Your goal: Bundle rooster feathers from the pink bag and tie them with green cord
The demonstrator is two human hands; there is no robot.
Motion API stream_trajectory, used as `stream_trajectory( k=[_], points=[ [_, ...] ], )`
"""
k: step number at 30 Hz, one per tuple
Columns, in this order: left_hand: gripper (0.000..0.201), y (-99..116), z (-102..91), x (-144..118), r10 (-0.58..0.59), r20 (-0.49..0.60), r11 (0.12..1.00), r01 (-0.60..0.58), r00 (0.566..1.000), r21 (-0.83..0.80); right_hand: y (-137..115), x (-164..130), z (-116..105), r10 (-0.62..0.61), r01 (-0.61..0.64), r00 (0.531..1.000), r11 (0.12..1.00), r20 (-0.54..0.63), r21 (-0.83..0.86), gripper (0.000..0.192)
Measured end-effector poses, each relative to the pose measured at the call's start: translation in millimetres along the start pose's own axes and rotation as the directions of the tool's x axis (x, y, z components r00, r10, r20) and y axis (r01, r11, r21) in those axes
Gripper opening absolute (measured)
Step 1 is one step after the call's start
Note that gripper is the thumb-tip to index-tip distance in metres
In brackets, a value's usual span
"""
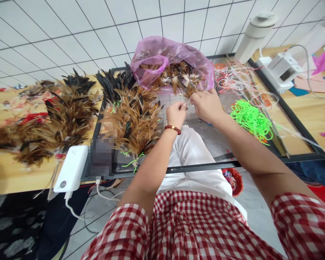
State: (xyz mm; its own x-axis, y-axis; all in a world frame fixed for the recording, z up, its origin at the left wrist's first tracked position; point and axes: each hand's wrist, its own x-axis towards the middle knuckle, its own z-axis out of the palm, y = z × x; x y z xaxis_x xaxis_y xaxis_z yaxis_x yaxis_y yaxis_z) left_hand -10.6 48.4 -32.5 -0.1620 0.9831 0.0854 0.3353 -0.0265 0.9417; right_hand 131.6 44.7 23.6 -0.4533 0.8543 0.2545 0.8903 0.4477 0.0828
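Head view: the glass worktop (260, 159) carries a big heap of brown feather bundles (130, 115) on the left and a pink plastic bag (162, 54) of loose feathers at the far edge, its mouth facing the person. Right of it lies a tangle of green cord (250, 119). Both hands meet just below the bag's mouth: the right hand (207, 104) is nearer to it, fingers pinched on a small feather (188, 96) that points away toward the bag; the left hand (176, 113) is pinched shut beside it on something too small to tell.

White tiled floor (70, 29), wooden tables (311, 112)
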Motion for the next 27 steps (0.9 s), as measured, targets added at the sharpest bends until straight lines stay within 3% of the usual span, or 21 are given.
stream_trajectory(
  k=[12, 15, 17, 19, 23, 25, 27],
  points=[
    [0.015, 0.2, 1.9, -3.3, 0.047, 0.01, 0.992, -0.046, 0.999, -0.116, 1.7, -1.3, 3.0, 0.04, -0.03, 0.998, 0.979, -0.047, 0.203, 0.026],
    [0.017, 8.8, -0.5, -5.7, -0.006, -0.004, 0.985, 0.006, 1.0, -0.174, 4.3, 0.6, 6.9, 0.117, -0.068, 0.986, 0.934, -0.122, 0.35, 0.026],
    [0.017, 15.4, -2.1, -6.5, -0.084, -0.022, 0.956, 0.074, 0.996, -0.283, 7.0, 4.8, 13.9, 0.238, -0.111, 0.955, 0.837, -0.174, 0.536, 0.025],
    [0.017, 21.2, -3.1, -7.3, -0.142, -0.018, 0.917, 0.125, 0.99, -0.378, 8.9, 10.0, 22.6, 0.346, -0.151, 0.931, 0.653, -0.116, 0.743, 0.023],
    [0.021, 28.6, -3.5, -10.9, -0.16, 0.101, 0.889, 0.188, 0.982, -0.418, 7.5, 15.8, 32.4, 0.291, -0.167, 0.952, 0.215, 0.101, 0.962, 0.031],
    [0.024, 30.8, -4.2, -13.5, -0.16, 0.202, 0.885, 0.231, 0.966, -0.404, 6.5, 15.7, 30.6, 0.264, -0.163, 0.955, 0.099, 0.132, 0.982, 0.036],
    [0.023, 32.9, -6.4, -15.8, -0.167, 0.301, 0.864, 0.287, 0.939, -0.413, 6.9, 14.9, 26.6, 0.291, -0.163, 0.946, 0.047, 0.143, 0.986, 0.037]
  ],
)
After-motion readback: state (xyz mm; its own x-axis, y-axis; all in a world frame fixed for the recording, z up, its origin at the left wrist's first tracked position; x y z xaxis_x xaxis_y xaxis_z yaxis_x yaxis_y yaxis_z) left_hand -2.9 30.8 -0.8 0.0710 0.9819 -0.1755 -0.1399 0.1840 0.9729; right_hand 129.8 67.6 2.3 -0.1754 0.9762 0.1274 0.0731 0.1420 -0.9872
